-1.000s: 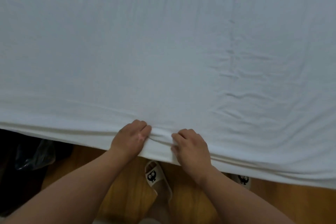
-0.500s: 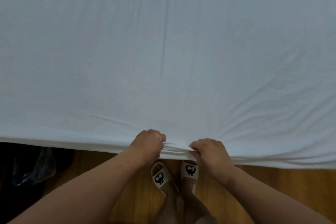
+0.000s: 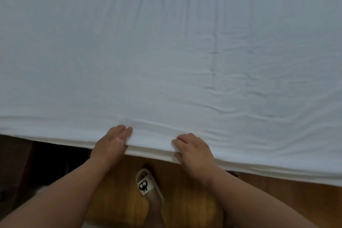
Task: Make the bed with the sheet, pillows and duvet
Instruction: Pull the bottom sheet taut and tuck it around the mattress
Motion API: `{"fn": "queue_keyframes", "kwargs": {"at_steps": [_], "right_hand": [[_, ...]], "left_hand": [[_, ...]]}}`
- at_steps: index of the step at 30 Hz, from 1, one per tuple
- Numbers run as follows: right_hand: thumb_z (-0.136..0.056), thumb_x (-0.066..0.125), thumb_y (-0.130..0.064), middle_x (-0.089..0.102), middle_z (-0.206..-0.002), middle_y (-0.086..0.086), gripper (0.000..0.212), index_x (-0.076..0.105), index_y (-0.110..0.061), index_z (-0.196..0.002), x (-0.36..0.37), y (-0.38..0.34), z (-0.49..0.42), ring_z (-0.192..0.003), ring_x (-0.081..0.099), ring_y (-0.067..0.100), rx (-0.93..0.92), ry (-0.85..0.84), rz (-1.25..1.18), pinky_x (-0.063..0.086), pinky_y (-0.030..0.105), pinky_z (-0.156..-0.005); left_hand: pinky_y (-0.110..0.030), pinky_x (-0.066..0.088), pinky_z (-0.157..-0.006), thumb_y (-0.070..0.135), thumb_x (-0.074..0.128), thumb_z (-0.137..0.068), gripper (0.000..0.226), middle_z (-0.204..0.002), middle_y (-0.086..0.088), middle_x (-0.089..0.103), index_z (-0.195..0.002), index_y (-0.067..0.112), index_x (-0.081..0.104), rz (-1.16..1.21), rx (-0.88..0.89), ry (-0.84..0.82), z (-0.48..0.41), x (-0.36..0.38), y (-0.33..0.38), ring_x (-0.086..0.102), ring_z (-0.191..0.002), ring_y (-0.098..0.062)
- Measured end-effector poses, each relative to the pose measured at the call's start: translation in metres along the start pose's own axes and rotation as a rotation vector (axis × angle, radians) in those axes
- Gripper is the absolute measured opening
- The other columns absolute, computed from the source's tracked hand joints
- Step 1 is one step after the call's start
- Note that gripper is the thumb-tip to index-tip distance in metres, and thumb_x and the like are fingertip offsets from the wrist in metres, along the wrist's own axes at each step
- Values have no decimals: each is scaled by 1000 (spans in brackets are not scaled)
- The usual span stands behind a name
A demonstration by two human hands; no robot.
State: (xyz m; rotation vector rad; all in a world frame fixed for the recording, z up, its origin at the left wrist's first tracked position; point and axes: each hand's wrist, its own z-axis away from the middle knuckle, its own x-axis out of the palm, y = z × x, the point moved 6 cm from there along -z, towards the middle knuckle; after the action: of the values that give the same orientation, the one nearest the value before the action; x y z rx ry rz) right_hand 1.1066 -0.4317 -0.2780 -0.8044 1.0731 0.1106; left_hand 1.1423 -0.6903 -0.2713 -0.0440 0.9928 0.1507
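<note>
A white sheet (image 3: 166,52) lies spread over the bed and fills most of the view, with soft creases toward the right. Its near edge hangs over the side of the bed. My left hand (image 3: 112,144) grips that edge, fingers on top and thumb below. My right hand (image 3: 193,151) grips the same edge a short way to the right, fingers curled over the hem. No pillows or duvet are in view.
A wooden floor (image 3: 185,200) runs below the bed edge. My foot in a white slipper (image 3: 146,183) with a black cartoon face stands between my arms. A dark space (image 3: 46,163) lies under the bed at the lower left.
My hands have moved apart along the sheet's edge and the bunched fabric between them has flattened. Only one slipper shows now instead of two.
</note>
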Motion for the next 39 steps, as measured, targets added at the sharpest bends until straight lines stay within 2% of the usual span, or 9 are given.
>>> {"fn": "queue_keyframes", "kwargs": {"at_steps": [4, 8, 13, 18, 23, 29, 32, 36, 39], "right_hand": [[-85, 64, -33, 62, -108, -6, 28, 64, -24, -112, 29, -50, -39, -99, 56, 19, 57, 26, 65, 47, 34, -82], [-82, 64, -15, 67, -92, -4, 19, 71, -22, -98, 48, -70, -56, -83, 58, 20, 187, 67, 171, 47, 32, -71], [-79, 61, -12, 68, -81, -7, 21, 75, -25, -91, 55, -66, -74, -73, 60, 18, 283, 13, 292, 48, 30, -63], [-89, 51, -22, 66, -83, -7, 22, 70, -29, -95, 54, -56, -73, -76, 59, 14, 332, -29, 183, 51, 31, -66], [-91, 55, -25, 61, -72, -10, 15, 66, -31, -83, 65, -67, -47, -65, 54, 6, 306, -104, 160, 47, 25, -61], [-84, 62, -31, 61, -83, -14, 12, 66, -35, -95, 64, -74, -49, -74, 55, 5, 319, -57, 130, 42, 19, -60], [-79, 68, -42, 59, -88, -17, 22, 64, -34, -99, 68, -95, -56, -74, 54, 5, 261, 17, 53, 44, 18, -61], [-88, 63, -33, 65, -105, -12, 24, 68, -29, -111, 83, -151, -108, -91, 60, 11, 101, 85, 1, 51, 26, -77], [-88, 59, -29, 64, -111, -11, 28, 66, -28, -115, 98, -203, -160, -98, 59, 13, 81, 103, -28, 49, 28, -82]], "left_hand": [[-32, 52, -81, 5, 59, -88, 42, -120, -1, 59, -128, 18, 60, -32, 188, 102, -16, -5, -22, 53, -111, -23], [-35, 52, -64, 0, 57, -86, 26, -99, -2, 64, -103, 16, 68, 14, 261, 179, -31, -3, -34, 60, -92, -25], [-32, 42, -68, 4, 40, -93, 29, -103, -1, 58, -111, 18, 57, -63, 279, 106, -50, 5, -36, 54, -95, -22], [-32, 44, -69, 1, 42, -90, 23, -95, -4, 58, -102, 15, 56, -56, 326, -13, -57, 5, -38, 51, -79, -22], [-36, 53, -76, 0, 47, -87, 23, -96, -6, 59, -104, 13, 57, -124, 401, -176, -31, 23, -36, 56, -82, -23], [-29, 49, -84, 12, 52, -96, 22, -111, 1, 56, -117, 19, 56, 82, 402, -109, -22, 19, -51, 55, -102, -19], [-32, 48, -96, 17, 56, -94, 38, -126, 2, 49, -131, 22, 53, 170, 376, -13, -11, 10, -103, 47, -114, -18], [-39, 35, -113, 4, 53, -88, 64, -153, -10, 35, -149, 18, 42, 6, 104, 102, -22, -10, -216, 35, -136, -31], [-41, 43, -107, 6, 67, -85, 65, -148, -13, 42, -146, 11, 46, -59, 96, 147, -30, -28, -277, 42, -132, -34]]}}
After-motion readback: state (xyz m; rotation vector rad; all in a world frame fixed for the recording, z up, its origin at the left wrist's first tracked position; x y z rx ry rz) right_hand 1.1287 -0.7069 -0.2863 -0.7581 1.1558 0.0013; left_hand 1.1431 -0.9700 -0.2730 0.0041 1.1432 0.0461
